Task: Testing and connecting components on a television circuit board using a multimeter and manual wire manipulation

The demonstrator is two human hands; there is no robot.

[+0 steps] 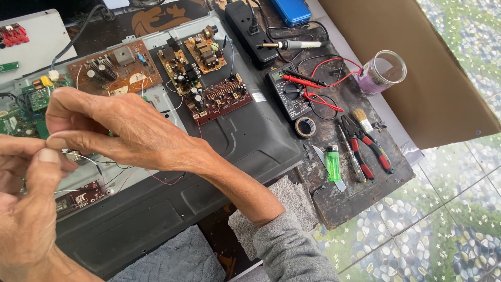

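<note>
I see my left hand (23,209) at the lower left of the frame and my right hand (112,130) just above it. The fingertips of both hands are pinched together and they meet at the left edge. They seem to pinch a thin white wire (86,158), but it is too small for me to be sure. The wire hangs down over the big open black back of a flat screen set (229,141) in the middle.

Brown circuit boards with little parts (117,68) sit inside that open set, at the upper left.

At the upper right stands a clear round glass jar (385,70). It has something purple at the bottom. I cannot tell what it is.

On the dark worn wooden table (360,193) at the right lie a green plastic lighter (333,163), red-handled pliers (368,149) and a black meter with red leads (292,94).
</note>
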